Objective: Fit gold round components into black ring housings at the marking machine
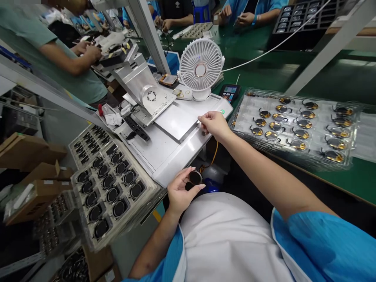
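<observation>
My left hand (179, 192) holds a round black watch-like part (195, 178) between thumb and fingers, low in front of my body. Its dark round face points up towards me. My right hand (214, 124) is at the front edge of the white machine (176, 156), by the corner of a flat silver plate (178, 122). Its thumb and forefinger are pinched together; whatever may be between them is too small to make out. To the left, a clear tray (123, 199) carries several similar round black parts in its pockets.
A white fan (200, 68) stands on the machine's back edge, beside a small handheld device (230, 93). Stacked trays (319, 117) of round parts with gold-coloured faces lie on the right. A person in a green shirt (58, 58) works at far left; others sit across the green table (255, 74).
</observation>
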Available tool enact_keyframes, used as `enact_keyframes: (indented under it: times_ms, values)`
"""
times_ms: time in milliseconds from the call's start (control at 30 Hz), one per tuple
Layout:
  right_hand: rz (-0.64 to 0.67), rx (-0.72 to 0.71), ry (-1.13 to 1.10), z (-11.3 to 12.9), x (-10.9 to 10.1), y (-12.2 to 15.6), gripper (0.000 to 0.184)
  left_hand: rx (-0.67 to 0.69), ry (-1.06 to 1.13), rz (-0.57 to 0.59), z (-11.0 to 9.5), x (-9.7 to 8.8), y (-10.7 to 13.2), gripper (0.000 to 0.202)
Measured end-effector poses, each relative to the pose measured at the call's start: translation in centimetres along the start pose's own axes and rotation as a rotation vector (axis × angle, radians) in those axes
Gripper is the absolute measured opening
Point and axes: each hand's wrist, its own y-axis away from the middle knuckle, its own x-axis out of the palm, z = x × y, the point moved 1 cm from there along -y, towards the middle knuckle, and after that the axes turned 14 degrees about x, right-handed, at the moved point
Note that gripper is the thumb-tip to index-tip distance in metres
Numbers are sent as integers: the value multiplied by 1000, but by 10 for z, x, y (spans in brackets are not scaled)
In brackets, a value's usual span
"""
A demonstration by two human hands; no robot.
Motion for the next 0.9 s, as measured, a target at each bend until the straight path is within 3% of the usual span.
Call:
enact_keyframes:
  times_ms: [100,200,300,433,733,900]
  values:
    - [155,-68,25,-17,-2,38,34,29,-84,19,-6,0,1,72]
    - [366,12,82,-39,-5,84,44,54,-148,32,-9,0,-2,77]
    - [483,103,135,-60,-6,116,43,61,-170,38,-10,1,-5,78]
    - [457,72,197,-73,-6,128,38,72,-194,49,-9,3,-6,74]
    - [420,38,265,-79,-3,124,28,50,-213,26,-11,3,-4,70]
    - [336,52,207,-85,3,119,24,46,-195,12,-7,1,1,67]
